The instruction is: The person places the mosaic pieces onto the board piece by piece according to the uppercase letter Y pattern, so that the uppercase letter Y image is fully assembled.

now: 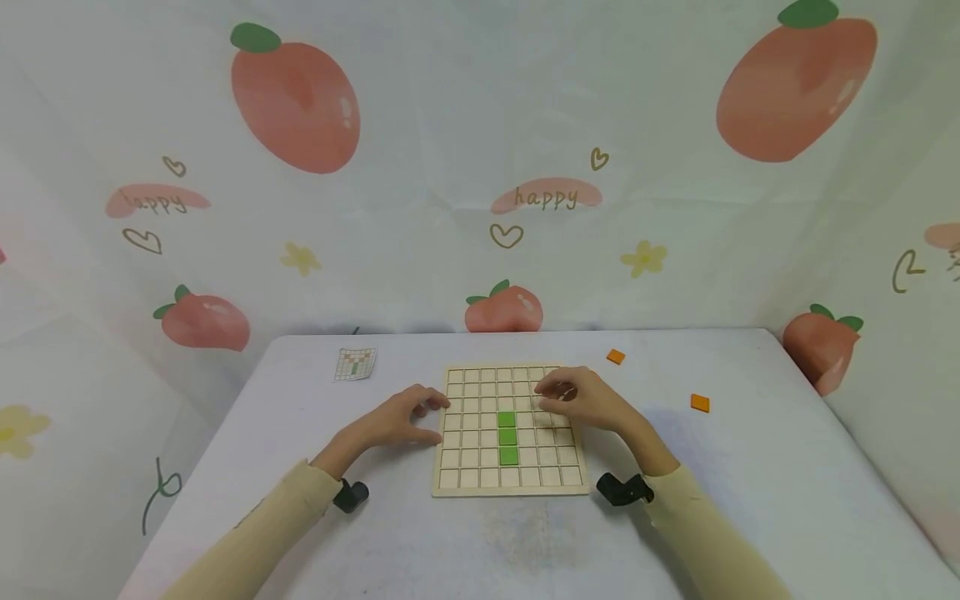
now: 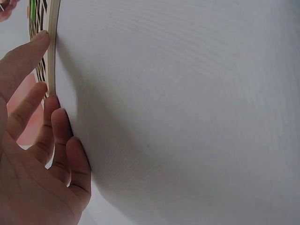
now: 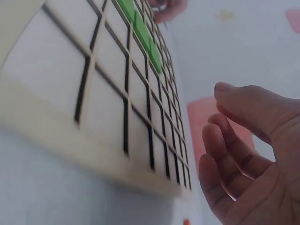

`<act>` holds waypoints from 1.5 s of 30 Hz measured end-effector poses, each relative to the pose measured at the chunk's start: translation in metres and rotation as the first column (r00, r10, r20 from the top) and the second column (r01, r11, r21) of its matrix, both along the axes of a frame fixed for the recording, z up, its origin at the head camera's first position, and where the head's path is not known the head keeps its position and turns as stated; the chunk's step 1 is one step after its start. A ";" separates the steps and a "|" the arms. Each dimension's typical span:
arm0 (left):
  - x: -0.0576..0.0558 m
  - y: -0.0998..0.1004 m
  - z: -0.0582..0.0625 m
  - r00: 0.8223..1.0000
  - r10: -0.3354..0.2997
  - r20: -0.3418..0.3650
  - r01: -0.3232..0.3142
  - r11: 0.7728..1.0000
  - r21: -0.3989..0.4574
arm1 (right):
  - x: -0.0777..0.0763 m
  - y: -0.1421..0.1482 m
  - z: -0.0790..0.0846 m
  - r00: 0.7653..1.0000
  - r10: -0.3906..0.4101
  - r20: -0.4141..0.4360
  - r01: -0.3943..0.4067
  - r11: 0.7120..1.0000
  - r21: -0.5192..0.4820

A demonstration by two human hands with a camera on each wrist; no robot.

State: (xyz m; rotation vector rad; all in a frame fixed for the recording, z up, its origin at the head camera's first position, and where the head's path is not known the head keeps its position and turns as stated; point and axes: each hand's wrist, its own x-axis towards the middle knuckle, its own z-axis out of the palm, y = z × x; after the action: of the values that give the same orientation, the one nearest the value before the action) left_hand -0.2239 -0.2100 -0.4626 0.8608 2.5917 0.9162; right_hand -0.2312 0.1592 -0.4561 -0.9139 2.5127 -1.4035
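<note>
A square wooden grid board lies flat on the table, with three green square tiles set in a column of its cells. My left hand is at the board's left edge, thumb and fingertips touching the rim; the left wrist view shows the thumb and fingers spread along it. Over the board's upper right part hovers my right hand. Its thumb and fingers are loosely bent with a gap between them, and the right wrist view shows nothing in that hand.
Two orange square tiles lie right of the board, one near the back and the other farther right. A small paper card printed with a coloured grid lies at the back left. Behind the table hangs a fruit-patterned cloth.
</note>
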 end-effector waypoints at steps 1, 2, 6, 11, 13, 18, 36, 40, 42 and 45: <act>0.000 0.000 0.000 1.000 0.004 0.004 -0.004 1.000 -0.005 | 0.000 0.005 0.000 1.000 -0.011 0.002 0.011 1.000 0.001; 0.000 0.000 0.000 1.000 0.009 0.008 -0.009 1.000 -0.008 | 0.000 0.009 0.000 1.000 -0.019 -0.003 0.019 1.000 0.001; 0.001 0.001 0.000 1.000 0.016 0.006 -0.016 1.000 -0.023 | 0.001 0.029 -0.002 0.999 -0.047 -0.003 0.047 0.999 0.008; 0.001 0.001 0.000 1.000 0.015 0.000 -0.015 1.000 -0.026 | 0.001 0.052 -0.007 0.995 -0.099 -0.007 0.099 0.995 0.022; 0.000 0.001 0.000 1.000 0.015 0.000 -0.015 1.000 -0.027 | 0.002 0.061 -0.009 0.993 -0.118 -0.001 0.118 0.993 0.020; 0.000 0.001 0.001 1.000 0.012 0.000 -0.012 1.000 -0.026 | 0.003 0.080 -0.013 0.985 -0.167 0.032 0.166 0.986 0.021; 0.000 0.002 0.001 0.999 0.033 0.020 -0.032 0.999 -0.030 | -0.003 0.096 -0.024 0.963 -0.260 0.075 0.256 0.965 0.062; 0.000 0.002 0.001 0.999 0.039 0.023 -0.038 0.999 -0.037 | -0.007 0.089 -0.028 0.962 -0.269 0.042 0.264 0.960 0.091; 0.000 0.001 0.001 0.999 0.036 0.020 -0.035 0.999 -0.037 | -0.008 0.086 -0.029 0.961 -0.276 0.030 0.271 0.956 0.110; 0.001 0.001 0.001 0.999 0.033 0.016 -0.032 0.999 -0.036 | -0.009 0.082 -0.029 0.955 -0.295 0.025 0.290 0.948 0.129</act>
State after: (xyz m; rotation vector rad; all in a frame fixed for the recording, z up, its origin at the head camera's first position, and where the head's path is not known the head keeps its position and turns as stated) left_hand -0.2231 -0.2088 -0.4615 0.8003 2.6069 0.8792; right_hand -0.2403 0.2416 -0.4854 -0.4973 2.7519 -1.3021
